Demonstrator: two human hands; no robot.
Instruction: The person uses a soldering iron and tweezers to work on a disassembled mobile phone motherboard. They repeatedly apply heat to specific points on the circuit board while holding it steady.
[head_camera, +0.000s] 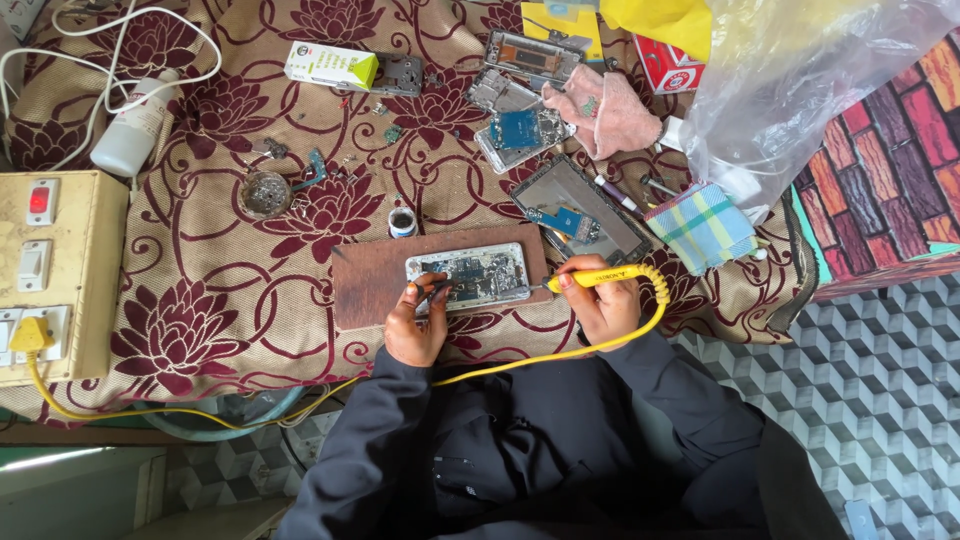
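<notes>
An opened phone (470, 273) with its circuit board showing lies on a brown wooden board (365, 280) in front of me. My left hand (415, 325) pinches a thin dark tool, likely tweezers (432, 291), with its tip on the phone's left end. My right hand (600, 300) grips a yellow soldering iron (600, 277); its metal tip points left and touches the phone's right edge. The iron's yellow cable (540, 360) runs across my lap to the left.
A floral maroon cloth (230, 270) covers the table. On it lie other opened phones (580, 210), a small flux tin (402, 222), a glass dish (265, 193), a white bottle (135, 125), a pink cloth (612, 112) and a checked cloth (702, 225). A switch box (50, 270) stands at left.
</notes>
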